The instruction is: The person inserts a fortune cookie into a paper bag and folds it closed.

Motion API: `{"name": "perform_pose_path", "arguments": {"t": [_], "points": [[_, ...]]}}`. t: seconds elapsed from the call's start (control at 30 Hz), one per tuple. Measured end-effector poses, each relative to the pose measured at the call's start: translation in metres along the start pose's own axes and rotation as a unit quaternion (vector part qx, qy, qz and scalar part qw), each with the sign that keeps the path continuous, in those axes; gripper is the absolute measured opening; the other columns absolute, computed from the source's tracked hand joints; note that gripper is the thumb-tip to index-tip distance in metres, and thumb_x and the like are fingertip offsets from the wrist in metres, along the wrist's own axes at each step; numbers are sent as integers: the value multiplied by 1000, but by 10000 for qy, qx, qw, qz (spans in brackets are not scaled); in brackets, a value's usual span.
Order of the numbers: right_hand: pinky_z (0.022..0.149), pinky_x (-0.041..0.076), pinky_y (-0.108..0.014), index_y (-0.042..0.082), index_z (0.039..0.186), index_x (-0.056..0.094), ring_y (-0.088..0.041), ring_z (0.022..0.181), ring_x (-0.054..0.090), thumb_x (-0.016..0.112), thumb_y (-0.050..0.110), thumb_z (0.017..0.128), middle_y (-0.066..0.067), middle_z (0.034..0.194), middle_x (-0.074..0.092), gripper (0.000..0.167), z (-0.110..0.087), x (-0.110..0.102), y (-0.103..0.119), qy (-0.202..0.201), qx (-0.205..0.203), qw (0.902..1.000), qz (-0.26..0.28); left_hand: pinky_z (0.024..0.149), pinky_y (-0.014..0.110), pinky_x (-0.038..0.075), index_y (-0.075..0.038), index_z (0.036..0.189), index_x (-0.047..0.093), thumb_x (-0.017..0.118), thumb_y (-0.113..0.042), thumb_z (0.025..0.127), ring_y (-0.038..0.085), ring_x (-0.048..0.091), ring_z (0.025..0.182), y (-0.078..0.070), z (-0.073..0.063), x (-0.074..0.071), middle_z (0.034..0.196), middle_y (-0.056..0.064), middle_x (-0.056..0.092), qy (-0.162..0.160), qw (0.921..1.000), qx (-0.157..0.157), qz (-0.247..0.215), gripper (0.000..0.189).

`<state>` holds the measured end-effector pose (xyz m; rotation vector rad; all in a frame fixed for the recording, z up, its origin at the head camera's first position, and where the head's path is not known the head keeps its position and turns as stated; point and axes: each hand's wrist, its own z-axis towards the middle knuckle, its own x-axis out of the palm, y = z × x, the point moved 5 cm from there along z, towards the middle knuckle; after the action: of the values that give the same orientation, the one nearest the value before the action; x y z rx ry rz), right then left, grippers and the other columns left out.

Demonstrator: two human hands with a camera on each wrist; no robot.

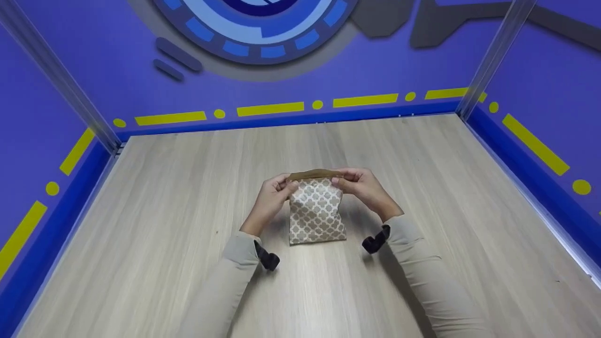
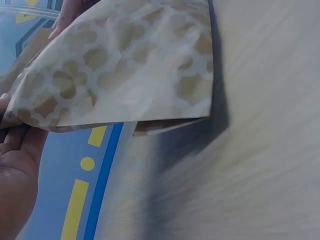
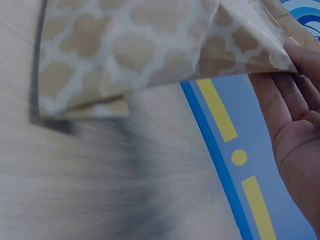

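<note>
A brown paper bag (image 1: pixel 317 213) with a white lattice pattern is held near the middle of the table, its plain brown upper edge (image 1: pixel 313 174) at the far end. My left hand (image 1: pixel 273 195) pinches the bag's top left corner between thumb and fingers. At the top right corner, my right hand (image 1: pixel 364 188) pinches it the same way. In the left wrist view the patterned paper (image 2: pixel 125 70) slants up to the left hand (image 2: pixel 20 170). The right wrist view shows the right hand (image 3: pixel 300 130) gripping the paper's edge. What the bag contains is hidden.
The wood-grain table (image 1: pixel 164 202) spreads around the bag on all sides. Blue-purple panels with yellow marks (image 1: pixel 270 109) enclose the back and both sides. A black wrist mount (image 1: pixel 268 259) sits on the left sleeve, another mount (image 1: pixel 375 240) on the right.
</note>
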<state>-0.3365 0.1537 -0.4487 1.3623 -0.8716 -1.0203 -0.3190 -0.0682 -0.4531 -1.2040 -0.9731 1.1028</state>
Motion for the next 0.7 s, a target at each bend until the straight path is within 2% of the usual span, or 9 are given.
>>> {"name": "perform_pose_path", "arguments": {"t": [0.17, 0.43, 0.6, 0.7], "points": [[80, 55, -27, -5, 119, 62, -10, 82, 68, 67, 18, 90, 3, 91, 72, 37, -1, 0, 0, 101, -8, 9999, 8, 68, 19, 53, 7, 113, 63, 59, -7, 94, 5, 57, 68, 1, 1, -2, 75, -6, 64, -42, 10000, -17, 64, 24], [80, 54, -27, 5, 123, 65, -11, 88, 67, 66, 19, 91, -1, 101, 72, 35, -2, -2, 0, 354, -131, 9986, -375, 72, 22, 52, -3, 123, 63, 59, -13, 95, 8, 56, 74, 0, -2, -4, 84, 0, 62, 355, 9987, 25, 352, 30], [81, 54, -31, 10, 129, 62, -11, 90, 65, 66, 21, 91, 0, 107, 71, 39, -2, -2, 2, 575, -245, 9961, -629, 79, 26, 54, -8, 128, 61, 57, -14, 96, 13, 63, 87, 0, -3, -6, 110, 11, 66, 721, 9966, 99, 397, 33], [82, 54, -34, 10, 131, 60, -11, 90, 65, 65, 20, 92, -1, 109, 71, 41, -2, -3, 3, 722, -285, 9946, -693, 86, 28, 53, -9, 129, 60, 57, -16, 96, 15, 64, 97, -2, -4, -7, 123, 12, 63, 892, 9949, 122, 449, 34]]}}
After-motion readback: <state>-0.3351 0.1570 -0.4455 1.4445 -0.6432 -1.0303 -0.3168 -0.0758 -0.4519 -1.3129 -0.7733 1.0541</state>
